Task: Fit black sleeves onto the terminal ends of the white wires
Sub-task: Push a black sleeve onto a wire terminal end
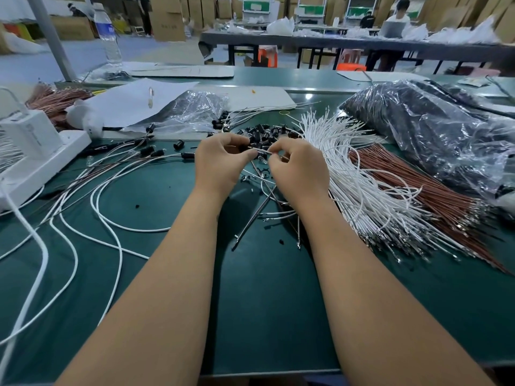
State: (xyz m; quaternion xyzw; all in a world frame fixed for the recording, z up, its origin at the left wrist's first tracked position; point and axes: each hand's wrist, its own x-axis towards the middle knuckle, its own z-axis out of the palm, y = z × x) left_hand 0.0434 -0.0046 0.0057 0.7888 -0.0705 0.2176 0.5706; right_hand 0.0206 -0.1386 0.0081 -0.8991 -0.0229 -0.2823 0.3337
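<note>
Head view, green table (264, 302): it lay under both forearms.
Bagged black parts (434, 140): well right of the right hand.
White wires (359, 188): fanned just right of the right hand.
Black sleeves (267, 132): heaped just beyond both hands.
Left hand (220, 162): fingers curled, pinching a black sleeve.
Right hand (299, 167): fingers pinched one white wire (262, 150), which ran between the hands.
</note>
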